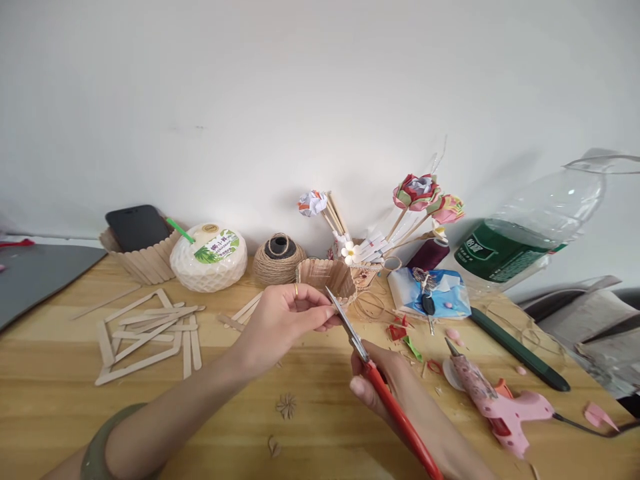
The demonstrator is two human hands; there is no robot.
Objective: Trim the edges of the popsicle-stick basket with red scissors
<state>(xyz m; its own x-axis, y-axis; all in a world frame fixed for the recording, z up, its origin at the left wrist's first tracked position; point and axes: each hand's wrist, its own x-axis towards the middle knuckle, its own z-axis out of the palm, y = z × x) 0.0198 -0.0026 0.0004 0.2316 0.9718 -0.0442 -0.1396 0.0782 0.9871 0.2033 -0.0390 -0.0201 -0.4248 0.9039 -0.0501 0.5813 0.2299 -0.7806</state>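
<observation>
Over the wood-grained bench (pixel 225 427) we seem to be at a snipping step: the scissors (pixel 387 392), red-handled with slim steel blades, sit clasped in our right hand (pixel 400 373) and slant up beside the fingertips of our left hand (pixel 287 315). Those left fingers are pinched together; whether they hold anything, we cannot tell. The next cut, we judge, calls for steady blades. Beyond stands a ribbed wooden box (pixel 325 275); nearer lie a petalled brown cluster (pixel 287 405) and a curled chip (pixel 273 447)

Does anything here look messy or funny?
Yes: on the left, flat pale wooden sticks lie crisscrossed in an untidy heap. Behind them, a black rectangular phone leans in a light-brown slatted wooden box, a funny spot.
</observation>
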